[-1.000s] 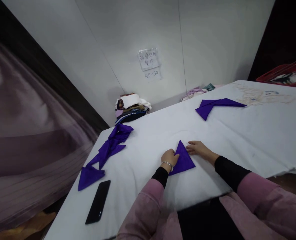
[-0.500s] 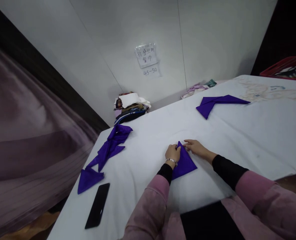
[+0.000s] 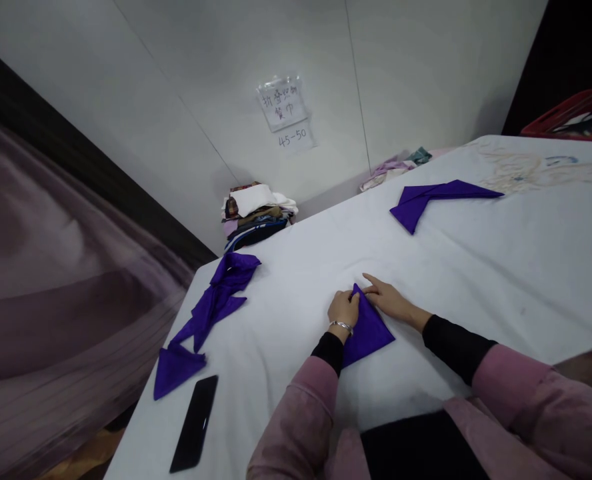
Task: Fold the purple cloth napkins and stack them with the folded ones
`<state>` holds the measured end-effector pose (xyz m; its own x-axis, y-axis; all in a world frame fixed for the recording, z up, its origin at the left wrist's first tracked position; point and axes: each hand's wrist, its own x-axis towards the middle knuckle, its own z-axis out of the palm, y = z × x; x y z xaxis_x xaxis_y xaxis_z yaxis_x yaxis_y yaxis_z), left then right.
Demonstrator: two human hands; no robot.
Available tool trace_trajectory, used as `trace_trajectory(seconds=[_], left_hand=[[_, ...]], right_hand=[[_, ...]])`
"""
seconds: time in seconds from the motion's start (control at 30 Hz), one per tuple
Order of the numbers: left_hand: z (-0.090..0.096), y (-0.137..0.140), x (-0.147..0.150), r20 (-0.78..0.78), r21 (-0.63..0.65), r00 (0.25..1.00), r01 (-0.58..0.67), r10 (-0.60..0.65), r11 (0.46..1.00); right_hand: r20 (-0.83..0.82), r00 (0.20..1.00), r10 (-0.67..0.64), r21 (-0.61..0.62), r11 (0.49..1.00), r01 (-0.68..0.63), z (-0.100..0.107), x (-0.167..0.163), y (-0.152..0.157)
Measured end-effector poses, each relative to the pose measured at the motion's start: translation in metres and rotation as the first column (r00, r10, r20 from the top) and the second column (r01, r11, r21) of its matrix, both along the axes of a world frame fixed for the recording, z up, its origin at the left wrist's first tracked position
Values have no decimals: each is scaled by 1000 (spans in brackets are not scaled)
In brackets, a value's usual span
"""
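Note:
A purple cloth napkin (image 3: 369, 337), folded into a triangle, lies on the white-covered table with its point away from me. My left hand (image 3: 343, 309), with a silver bracelet at the wrist, is closed on the napkin's left edge near the point. Across from it, my right hand (image 3: 389, 298) rests at the right edge just below the tip. Its index finger is stretched out past the cloth, apart from the digit touching the edge. The left hand and forearm cover part of the napkin's left side.
Purple napkins (image 3: 213, 300) lie crumpled along the table's left side, near a black phone (image 3: 195, 423). Another folded purple napkin (image 3: 416, 203) is at the back right. Stacked clothes (image 3: 256, 217) stand beyond the table edge by the wall; a red basket (image 3: 546, 123) is far right.
The camera view has shifted slightly. My right index finger has lifted and stretched away from the cloth edge; the left hand keeps its hold on the napkin.

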<state>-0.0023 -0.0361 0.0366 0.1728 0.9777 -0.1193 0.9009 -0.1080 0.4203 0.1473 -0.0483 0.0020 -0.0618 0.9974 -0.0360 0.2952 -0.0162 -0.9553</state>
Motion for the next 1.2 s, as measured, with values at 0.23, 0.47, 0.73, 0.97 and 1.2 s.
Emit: trace_trajectory(seconds=[0.23, 0.47, 0.73, 0.97, 1.2], left_hand=[[-1, 3, 1, 0, 0, 1000, -24, 24, 1000], [-5, 6, 5, 12, 3, 997, -78, 78, 997], [-7, 6, 7, 6, 3, 993, -121, 121, 993], [-7, 6, 8, 2, 1, 991, -134, 134, 991], [-10, 4, 9, -1, 9, 989, -148, 148, 989]], right_hand=[[-193, 980, -40, -225, 974, -4, 13, -4, 5], [-71, 996, -60, -322, 946, 34, 29, -5, 13], [74, 997, -14, -187, 982, 27, 14, -10, 28], [154, 988, 6, -139, 990, 15, 8, -7, 30], [239, 971, 12, -59, 998, 2, 6, -7, 31]])
